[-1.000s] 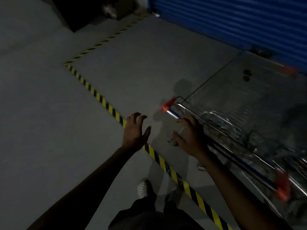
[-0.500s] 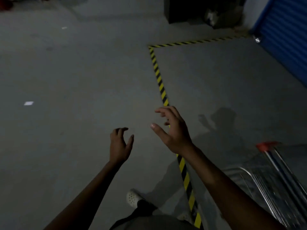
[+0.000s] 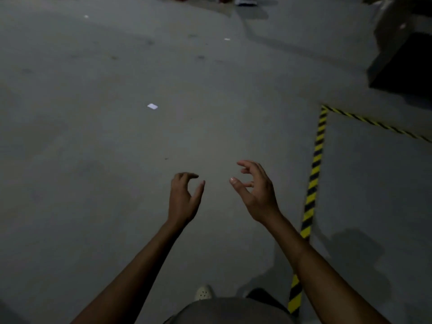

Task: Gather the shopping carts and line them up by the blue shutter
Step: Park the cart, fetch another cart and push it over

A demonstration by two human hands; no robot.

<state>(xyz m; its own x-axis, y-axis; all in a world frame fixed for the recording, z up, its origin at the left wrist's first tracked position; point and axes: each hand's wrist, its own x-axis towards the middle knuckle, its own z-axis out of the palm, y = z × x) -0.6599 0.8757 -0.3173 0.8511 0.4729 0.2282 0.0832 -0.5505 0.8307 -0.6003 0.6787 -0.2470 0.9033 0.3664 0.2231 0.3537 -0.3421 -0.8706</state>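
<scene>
A person's left hand [image 3: 184,199] and right hand [image 3: 257,195] are held out empty, fingers loosely curled, above a concrete floor [image 3: 117,160]. Striped hazard tape [image 3: 314,174] runs right of the right hand. No shopping cart is in view.

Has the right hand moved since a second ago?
Yes. The right hand has let go and crossed to the left of the striped floor tape.
</scene>
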